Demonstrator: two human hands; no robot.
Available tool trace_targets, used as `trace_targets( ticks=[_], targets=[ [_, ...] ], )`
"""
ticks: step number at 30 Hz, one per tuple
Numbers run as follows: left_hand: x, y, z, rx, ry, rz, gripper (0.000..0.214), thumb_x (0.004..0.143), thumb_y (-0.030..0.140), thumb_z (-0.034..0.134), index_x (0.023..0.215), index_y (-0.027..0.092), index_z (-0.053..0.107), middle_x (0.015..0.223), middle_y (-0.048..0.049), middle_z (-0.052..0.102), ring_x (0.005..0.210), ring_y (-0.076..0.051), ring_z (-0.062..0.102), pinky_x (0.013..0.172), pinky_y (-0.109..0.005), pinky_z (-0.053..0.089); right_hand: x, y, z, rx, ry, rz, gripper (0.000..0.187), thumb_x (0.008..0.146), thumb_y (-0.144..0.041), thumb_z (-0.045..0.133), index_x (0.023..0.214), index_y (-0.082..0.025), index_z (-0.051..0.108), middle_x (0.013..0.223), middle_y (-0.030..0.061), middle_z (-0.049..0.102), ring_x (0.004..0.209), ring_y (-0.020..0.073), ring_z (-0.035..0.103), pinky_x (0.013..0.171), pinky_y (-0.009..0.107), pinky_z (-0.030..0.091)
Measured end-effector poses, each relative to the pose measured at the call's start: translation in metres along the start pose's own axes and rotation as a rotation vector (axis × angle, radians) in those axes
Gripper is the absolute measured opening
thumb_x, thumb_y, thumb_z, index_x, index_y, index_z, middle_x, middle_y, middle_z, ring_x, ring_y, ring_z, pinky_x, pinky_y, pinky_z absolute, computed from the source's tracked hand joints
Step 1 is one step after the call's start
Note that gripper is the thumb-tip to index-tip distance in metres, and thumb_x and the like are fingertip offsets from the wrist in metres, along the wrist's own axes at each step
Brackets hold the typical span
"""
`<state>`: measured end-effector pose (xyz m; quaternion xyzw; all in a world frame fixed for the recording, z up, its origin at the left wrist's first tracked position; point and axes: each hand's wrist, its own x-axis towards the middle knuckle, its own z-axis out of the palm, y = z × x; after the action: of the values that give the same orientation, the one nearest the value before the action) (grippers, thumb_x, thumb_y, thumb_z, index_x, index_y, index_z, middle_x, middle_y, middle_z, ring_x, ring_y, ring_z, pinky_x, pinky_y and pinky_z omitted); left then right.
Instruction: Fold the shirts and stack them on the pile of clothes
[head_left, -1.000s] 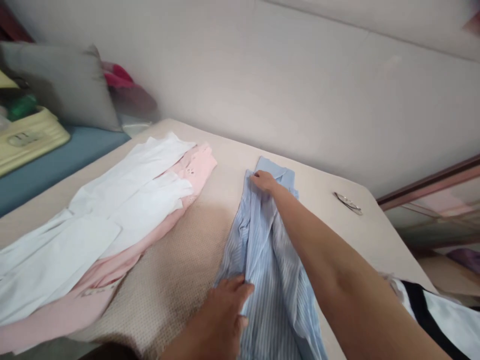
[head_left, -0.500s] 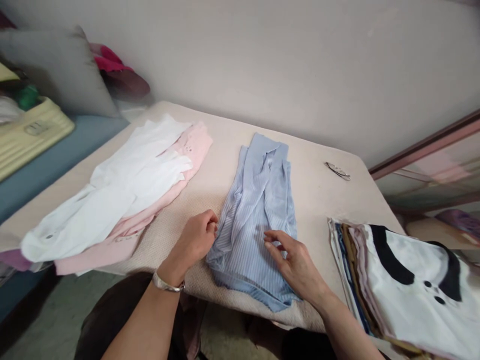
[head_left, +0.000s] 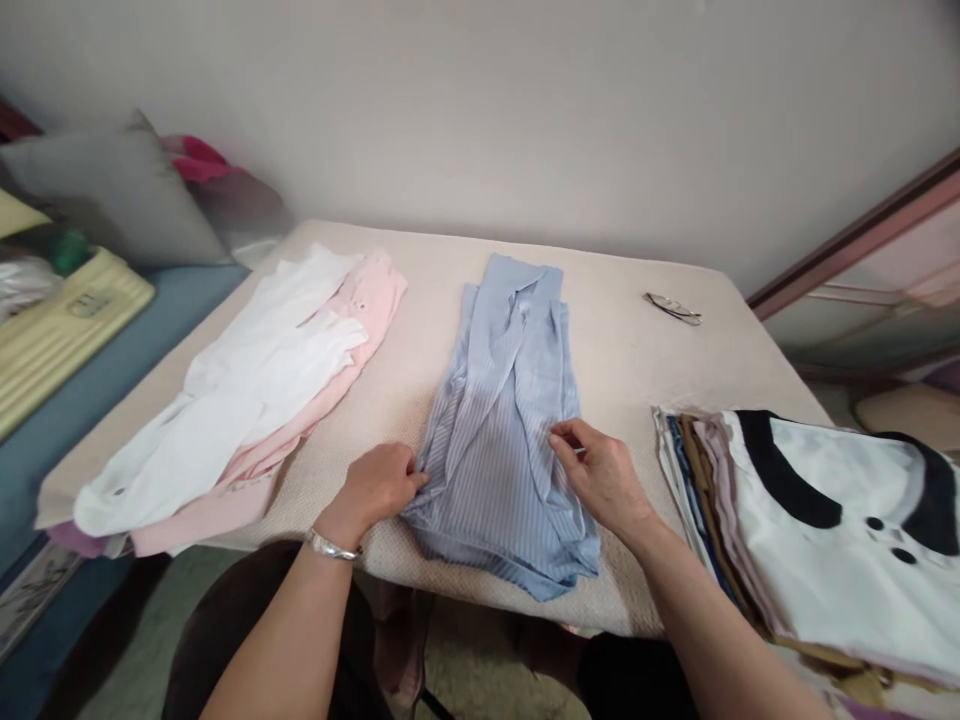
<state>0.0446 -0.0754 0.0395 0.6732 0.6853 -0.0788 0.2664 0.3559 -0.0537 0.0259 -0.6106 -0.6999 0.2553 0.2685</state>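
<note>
A blue-and-white striped shirt lies in a long folded strip in front of me, its collar end away from me and its sleeves laid inward. My left hand is closed at the shirt's lower left edge, thumb and fingers pinching the cloth there. On the opposite side, my right hand pinches the cloth of the right edge between thumb and fingertips. A silver bracelet circles my left wrist.
White garments and a pink garment are spread at the left of the covered table. Folded clothes are stacked at the right, below eyeglasses. A yellow basket and grey cushion sit farther left.
My right hand has moved from above the shirt's middle to its right edge and taken hold there. My left hand has closed on the left edge. The view has shifted slightly.
</note>
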Motion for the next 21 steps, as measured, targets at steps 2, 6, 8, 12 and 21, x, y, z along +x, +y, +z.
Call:
trace_targets(
  ticks=[2,6,8,12,21],
  targets=[
    [0.001,0.002,0.003,0.024,-0.034,0.012,0.022,0.092,0.039,0.058,0.086,0.019,0.065,0.102,-0.0101,0.072,0.094,-0.026,0.066,0.071,-0.032,0.039,0.000,0.000,-0.001,-0.023,-0.008,0.008,0.023,0.094,-0.041,0.050,0.092,-0.025,0.066,0.088,0.0040,0.074,0.077,0.0213,0.067,0.072,0.032,0.048],
    [0.002,-0.006,0.002,0.031,-0.062,-0.019,0.018,0.092,0.036,0.058,0.083,0.021,0.062,0.101,-0.0087,0.072,0.094,-0.026,0.066,0.068,-0.033,0.037,0.000,0.005,-0.002,-0.097,-0.036,-0.004,0.024,0.096,-0.040,0.048,0.092,-0.023,0.065,0.083,0.0042,0.072,0.076,0.0214,0.067,0.071,0.032,0.045],
    [0.002,-0.011,0.000,0.021,-0.053,-0.031,0.018,0.093,0.036,0.058,0.082,0.021,0.062,0.101,-0.0081,0.072,0.095,-0.026,0.066,0.069,-0.033,0.038,-0.001,0.006,-0.002,-0.175,-0.051,-0.004,0.024,0.098,-0.039,0.047,0.092,-0.023,0.063,0.082,0.0043,0.071,0.074,0.0216,0.066,0.069,0.031,0.042],
    [0.003,-0.004,0.002,0.015,0.132,-0.030,0.024,0.100,0.037,0.047,0.092,0.021,0.064,0.099,-0.0089,0.072,0.098,-0.028,0.066,0.077,-0.036,0.045,-0.003,0.004,0.004,-0.345,-0.030,-0.032,0.022,0.101,-0.035,0.043,0.095,-0.022,0.060,0.087,0.0058,0.070,0.076,0.0224,0.067,0.066,0.031,0.038],
    [0.065,0.048,0.006,0.011,0.464,0.425,0.039,0.107,0.039,0.031,0.117,0.017,0.061,0.131,-0.0162,0.065,0.125,-0.029,0.060,0.108,-0.049,0.043,-0.013,-0.004,0.025,-0.438,-0.019,-0.163,0.011,0.099,-0.018,0.047,0.095,-0.022,0.056,0.090,0.0043,0.067,0.082,0.0225,0.068,0.065,0.030,0.041]
  ],
)
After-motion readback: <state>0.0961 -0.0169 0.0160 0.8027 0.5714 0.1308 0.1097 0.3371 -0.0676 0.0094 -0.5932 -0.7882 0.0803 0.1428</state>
